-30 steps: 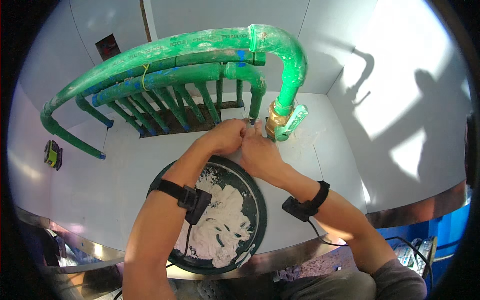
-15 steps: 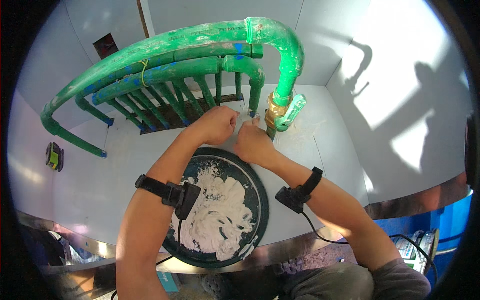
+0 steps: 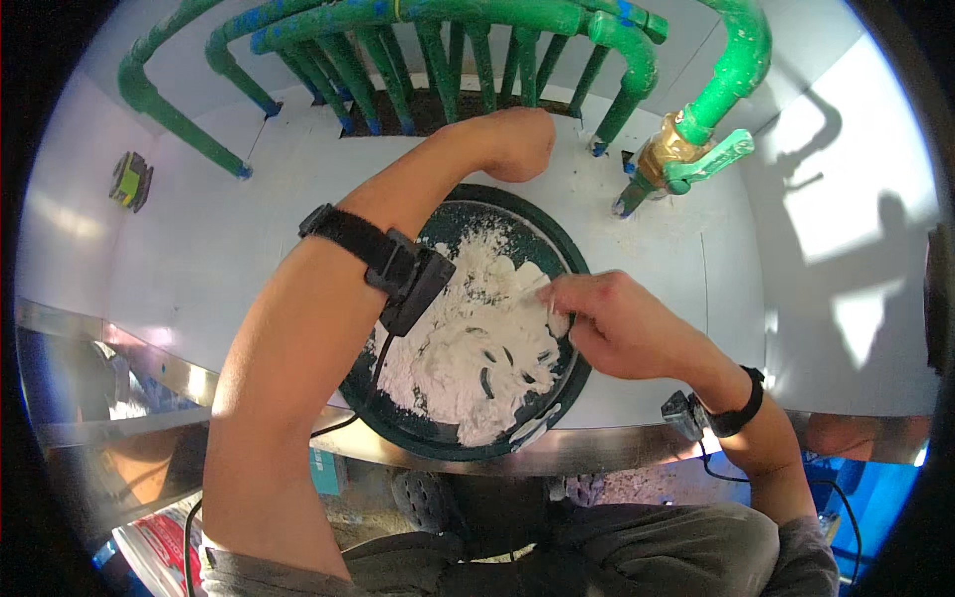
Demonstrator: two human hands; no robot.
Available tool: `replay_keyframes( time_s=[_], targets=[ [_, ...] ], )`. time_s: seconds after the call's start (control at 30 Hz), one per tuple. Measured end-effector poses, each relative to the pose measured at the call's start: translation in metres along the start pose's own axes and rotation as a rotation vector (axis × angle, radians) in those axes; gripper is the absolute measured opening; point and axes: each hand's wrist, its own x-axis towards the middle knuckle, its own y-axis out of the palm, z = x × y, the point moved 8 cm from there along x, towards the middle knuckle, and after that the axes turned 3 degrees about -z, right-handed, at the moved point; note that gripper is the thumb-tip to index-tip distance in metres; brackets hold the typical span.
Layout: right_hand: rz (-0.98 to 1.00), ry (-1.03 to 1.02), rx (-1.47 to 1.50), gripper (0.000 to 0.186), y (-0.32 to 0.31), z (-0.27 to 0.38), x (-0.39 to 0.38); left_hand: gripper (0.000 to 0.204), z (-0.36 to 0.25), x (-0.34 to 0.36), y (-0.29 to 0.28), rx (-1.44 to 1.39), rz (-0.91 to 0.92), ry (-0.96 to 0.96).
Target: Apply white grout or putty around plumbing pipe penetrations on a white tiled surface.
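A round dark green tray (image 3: 430,440) lies before me with crumbly white paste (image 3: 458,348) spread in it. My right hand (image 3: 627,323) is over the tray's right side, its index finger stretched into the edge of the paste and the thumb apart from it. Just beyond the tray's far rim, my left hand (image 3: 522,144) is closed in a fist near the slot where green pipes (image 3: 477,70) enter the white panel. Whatever its curled fingers may hold is hidden. A brass valve (image 3: 671,154) with a green lever (image 3: 716,161) stands to its right.
More green pipes (image 3: 184,124) bend down into the panel at the left. A green and black device (image 3: 129,182) sits by the left wall. Black strapped modules (image 3: 413,289) with trailing cables are on my forearms. A metal edge (image 3: 617,448) borders the panel near me.
The view has shifted down and left. My right hand has pulled back from the pipe foot beside the valve to the paste. My left hand stays closed near the pipes.
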Motion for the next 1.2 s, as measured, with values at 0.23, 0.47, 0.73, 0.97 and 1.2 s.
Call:
replay_keyframes(
  time_s=[0.23, 0.47, 0.73, 0.97, 1.2],
  targets=[
    [0.116, -0.149, 0.042, 0.030, 0.043, 0.034, -0.002, 0.012, -0.014, 0.002, 0.001, -0.056, 0.029, -0.013],
    [0.251, -0.230, -0.195, 0.028, 0.071, 0.047, -0.003, 0.012, -0.010, 0.004, 0.003, 0.070, 0.065, 0.040],
    [0.115, -0.034, 0.185, 0.028, 0.030, 0.025, -0.005, 0.011, -0.007, -0.013, -0.015, -0.139, 0.066, -0.054],
    [-0.602, 0.301, -0.132, 0.027, -0.044, -0.035, 0.005, 0.017, 0.001, -0.025, -0.022, -0.314, 0.157, -0.185],
    [-0.699, 0.570, -0.377, 0.056, -0.049, -0.092, 0.038, 0.015, 0.002, -0.025, -0.014, -0.360, 0.204, -0.239]
  ],
)
